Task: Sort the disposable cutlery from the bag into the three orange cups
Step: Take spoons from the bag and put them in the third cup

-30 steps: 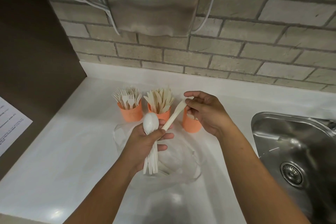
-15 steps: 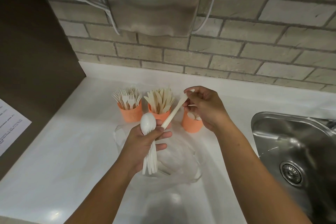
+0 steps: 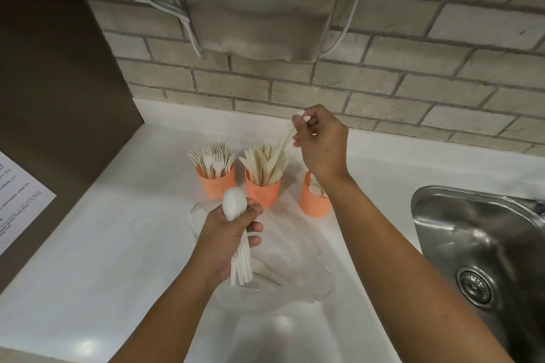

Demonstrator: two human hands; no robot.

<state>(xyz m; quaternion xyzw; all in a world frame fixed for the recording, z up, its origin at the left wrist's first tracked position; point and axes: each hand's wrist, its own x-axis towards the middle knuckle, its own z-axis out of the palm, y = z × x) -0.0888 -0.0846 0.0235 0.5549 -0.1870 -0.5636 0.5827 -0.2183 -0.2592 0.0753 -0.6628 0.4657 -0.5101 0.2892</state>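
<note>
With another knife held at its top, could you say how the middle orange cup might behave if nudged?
Probably tippy: the middle orange cup is small and its knives fan out well above the rim, so it looks top-heavy. Likely light as well, holding only thin disposable cutlery, so it may slide on the smooth white counter.

This looks like a shared kitchenette or break room. A white tabletop (image 3: 103, 244) meets a stainless sink (image 3: 460, 215) at the right of the frame. A corded brushed-steel wall unit (image 3: 259, 6) hangs on the brick-tile wall (image 3: 413, 68) at the top, and a printed notice (image 3: 20, 194) sits at the left edge.
</note>
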